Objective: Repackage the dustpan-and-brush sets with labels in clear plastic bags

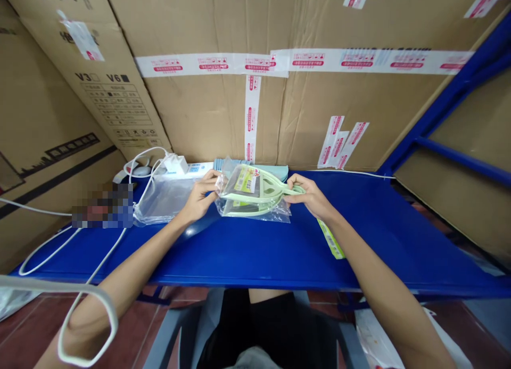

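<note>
Two light-green framed items with long handles (273, 189) lie one above the other over the blue table, partly inside a clear plastic bag (275, 215). A yellow-green label shows on the upper one. My left hand (203, 196) pinches the bag and the items' left end. On the other side, my right hand (306, 196) is closed around the narrow handle ends. Below my right forearm a yellow-green card (331, 240) lies on the table.
Clear plastic bags (162, 198) lie left of my left hand, near a white power strip (199, 170) with a plug. White cables loop at the left. Behind the blue table (247, 257) stand taped cardboard sheets (207, 108); blue metal bars (459, 97) rise at the right.
</note>
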Tool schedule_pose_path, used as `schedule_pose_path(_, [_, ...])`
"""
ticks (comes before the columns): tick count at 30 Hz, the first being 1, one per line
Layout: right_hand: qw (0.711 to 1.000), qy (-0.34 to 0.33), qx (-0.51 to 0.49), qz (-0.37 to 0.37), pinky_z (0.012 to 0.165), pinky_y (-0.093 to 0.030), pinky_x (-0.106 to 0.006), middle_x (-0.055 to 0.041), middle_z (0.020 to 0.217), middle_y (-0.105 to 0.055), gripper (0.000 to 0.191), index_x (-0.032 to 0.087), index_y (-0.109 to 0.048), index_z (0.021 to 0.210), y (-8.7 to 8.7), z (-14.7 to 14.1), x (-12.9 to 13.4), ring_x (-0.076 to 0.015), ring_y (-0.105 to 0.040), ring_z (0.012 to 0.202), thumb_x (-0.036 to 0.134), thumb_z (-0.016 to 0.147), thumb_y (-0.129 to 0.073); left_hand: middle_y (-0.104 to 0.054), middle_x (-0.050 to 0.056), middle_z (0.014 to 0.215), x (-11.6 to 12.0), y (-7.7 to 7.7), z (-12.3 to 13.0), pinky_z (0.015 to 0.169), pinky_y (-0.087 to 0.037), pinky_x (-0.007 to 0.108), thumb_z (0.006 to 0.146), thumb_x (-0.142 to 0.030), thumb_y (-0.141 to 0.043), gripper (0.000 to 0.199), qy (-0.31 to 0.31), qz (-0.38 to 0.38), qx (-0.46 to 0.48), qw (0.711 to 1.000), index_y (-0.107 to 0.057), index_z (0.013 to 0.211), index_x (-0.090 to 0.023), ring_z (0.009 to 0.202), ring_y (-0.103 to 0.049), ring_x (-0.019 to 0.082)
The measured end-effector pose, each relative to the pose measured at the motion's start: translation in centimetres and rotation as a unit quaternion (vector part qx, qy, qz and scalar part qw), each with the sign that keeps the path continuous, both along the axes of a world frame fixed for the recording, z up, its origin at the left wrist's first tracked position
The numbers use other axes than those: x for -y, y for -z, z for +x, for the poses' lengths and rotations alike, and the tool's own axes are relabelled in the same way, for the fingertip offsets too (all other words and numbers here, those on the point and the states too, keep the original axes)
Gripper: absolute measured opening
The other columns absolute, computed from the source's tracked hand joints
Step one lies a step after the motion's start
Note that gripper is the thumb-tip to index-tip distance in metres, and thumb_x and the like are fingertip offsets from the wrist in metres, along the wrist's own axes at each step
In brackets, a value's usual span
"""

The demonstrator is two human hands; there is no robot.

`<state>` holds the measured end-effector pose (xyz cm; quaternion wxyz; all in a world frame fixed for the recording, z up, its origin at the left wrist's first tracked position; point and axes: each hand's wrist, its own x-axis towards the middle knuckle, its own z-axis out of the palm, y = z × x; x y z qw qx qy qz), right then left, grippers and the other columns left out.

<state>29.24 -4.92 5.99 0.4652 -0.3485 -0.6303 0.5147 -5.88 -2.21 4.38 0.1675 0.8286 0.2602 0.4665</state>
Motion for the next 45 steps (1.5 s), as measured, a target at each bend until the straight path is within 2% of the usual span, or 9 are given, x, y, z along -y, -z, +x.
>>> schedule_pose_path(7, [1.0,0.003,-0.028,-0.012,0.058,-0.05,-0.028,0.0051,0.073,-0.069,0.038,0.021,-0.055,0.079,-0.3,-0.1,0.1,-0.0144,-0.065,0.057,0.021,0.065,-0.09,-0.078,0.008,0.1,0.3,-0.1,0.1,0.102,-0.051,0.057,0.097,-0.039,-0.06,0.027,-0.013,0.004,0.018,1.0,-0.081,0.085,-0.025,0.104,-0.064,0.034])
schedule_pose_path(17, [1.0,-0.002,-0.029,-0.008,0.058,-0.052,-0.029,0.0047,0.072,-0.07,0.037,0.022,-0.054,0.08,0.0,0.0,-0.1,-0.0148,-0.065,0.055,0.02,0.067,-0.089,-0.073,0.009,0.083,-0.2,0.3,-0.3,0.1,-0.049,0.055,0.098,-0.046,-0.059,0.038,-0.006,-0.011,0.001,1.0,-0.074,0.072,-0.023,0.1,-0.06,0.034])
schedule_pose_path(24, [1.0,0.002,-0.021,-0.013,0.057,-0.052,-0.029,0.0047,0.073,-0.07,0.038,0.022,-0.055,0.079,-0.1,0.1,0.0,-0.0152,-0.065,0.055,0.02,0.065,-0.09,-0.071,0.012,0.118,-0.1,0.2,0.2,0.107,-0.049,0.053,0.098,-0.047,-0.057,0.037,0.06,-0.021,-0.041,0.997,-0.079,0.084,-0.021,0.117,-0.061,0.036])
schedule_pose_path(29, [1.0,0.019,0.022,0.01,0.06,-0.051,-0.028,0.0049,0.073,-0.07,0.037,0.022,-0.057,0.082,-0.1,1.1,-0.4,-0.0151,-0.067,0.058,0.02,0.068,-0.09,-0.066,0.013,0.121,-0.1,0.5,0.2,0.102,-0.054,0.047,0.087,-0.032,-0.072,0.017,0.02,0.009,-0.041,0.999,-0.073,0.099,-0.02,0.118,-0.064,0.032])
schedule_pose_path(33, [0.999,0.024,0.043,0.017,0.061,-0.051,-0.028,0.005,0.073,-0.07,0.037,0.022,-0.056,0.083,-0.1,1.6,-0.7,-0.0154,-0.068,0.059,0.022,0.069,-0.09,-0.063,0.012,0.13,-0.1,1.1,0.2,0.09,-0.059,0.036,0.082,-0.02,-0.075,0.072,0.033,-0.034,0.009,0.999,-0.044,0.147,-0.026,0.097,-0.072,0.02])
schedule_pose_path(35, [0.998,0.02,0.059,0.017,0.062,-0.051,-0.028,0.0048,0.073,-0.07,0.038,0.022,-0.055,0.083,0.0,1.6,-0.7,-0.0154,-0.067,0.06,0.023,0.069,-0.091,-0.064,0.013,0.132,0.0,1.1,0.3,0.091,-0.059,0.038,0.081,-0.02,-0.077,0.083,0.036,-0.024,-0.02,0.999,-0.037,0.154,-0.026,0.095,-0.074,0.021])
schedule_pose_path(38, [0.997,0.011,0.079,0.016,0.063,-0.052,-0.029,0.0043,0.075,-0.07,0.039,0.022,-0.055,0.084,0.2,1.6,-0.6,-0.0161,-0.068,0.062,0.024,0.069,-0.091,-0.072,0.011,0.122,0.2,0.9,0.5,0.101,-0.053,0.044,0.086,-0.021,-0.074,0.056,-0.012,0.026,-0.088,0.996,-0.055,0.139,-0.023,0.102,-0.074,0.026])
schedule_pose_path(41, [0.996,0.001,0.082,0.017,0.063,-0.053,-0.029,0.0038,0.077,-0.071,0.038,0.023,-0.055,0.085,0.2,1.6,-0.5,-0.0163,-0.069,0.063,0.024,0.071,-0.09,-0.076,0.01,0.113,0.1,0.7,0.6,0.102,-0.05,0.045,0.09,-0.021,-0.07,0.031,-0.044,0.073,-0.096,0.992,-0.065,0.12,-0.021,0.109,-0.072,0.028])
schedule_pose_path(45, [0.997,-0.005,0.08,0.019,0.063,-0.052,-0.029,0.0041,0.076,-0.071,0.038,0.022,-0.055,0.085,0.0,1.4,-0.4,-0.0161,-0.069,0.063,0.025,0.071,-0.09,-0.076,0.01,0.114,-0.2,0.7,0.5,0.099,-0.05,0.044,0.089,-0.018,-0.069,0.026,-0.042,0.1,-0.082,0.991,-0.072,0.115,-0.021,0.11,-0.071,0.028])
